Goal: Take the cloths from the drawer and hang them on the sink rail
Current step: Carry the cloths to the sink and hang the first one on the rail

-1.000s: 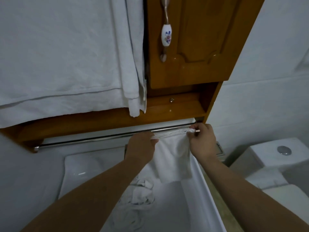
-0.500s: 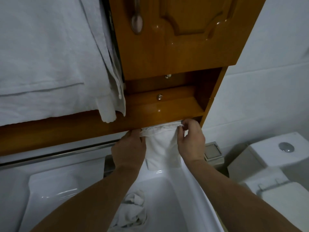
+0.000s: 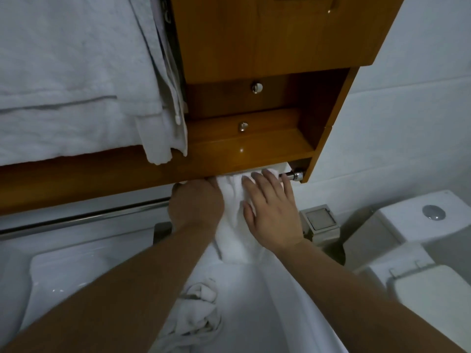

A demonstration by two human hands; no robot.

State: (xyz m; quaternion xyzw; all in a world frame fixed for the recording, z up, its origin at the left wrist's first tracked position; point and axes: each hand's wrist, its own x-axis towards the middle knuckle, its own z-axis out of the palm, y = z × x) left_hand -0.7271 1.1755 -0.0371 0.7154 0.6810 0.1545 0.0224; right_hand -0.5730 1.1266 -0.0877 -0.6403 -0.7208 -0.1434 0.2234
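The rail (image 3: pixel 84 217) ran as a chrome bar along the underside of the wooden cabinet (image 3: pixel 254 34). One white cloth (image 3: pixel 233 225) hung over the rail close to its right end. Its top was bunched into folds at the bar, and the rest draped down the front towards the sink below.

My left grip (image 3: pixel 196 203) sat against the rail at the cloth's left edge. The back of the hand faced up and the fingers were curled under and hidden. I could not tell whether they held the cloth, the bar or nothing.

My right grip (image 3: pixel 271 212) was wide, with fingers straight and spread, laid flat on the front of the cloth just below the rail. Its fingertips reached up to the bar beside the chrome end fitting, and its thumb lay on the middle folds. Between the two grips the cloth showed only as a narrow strip.

Below the rail and nearer to me lay the white sink (image 3: pixel 254 289). In its basin was a heap of crumpled cloths (image 3: pixel 196 317), well apart from the rail and partly behind my left forearm.

Above the rail's left stretch, big white towels (image 3: pixel 63 72) hung down in front of the cabinet, with their hems ending above the bar. Past the rail's right end stood a small square box (image 3: pixel 319 221), and beyond it a toilet cistern (image 3: pixel 420 220) with a round button on top.
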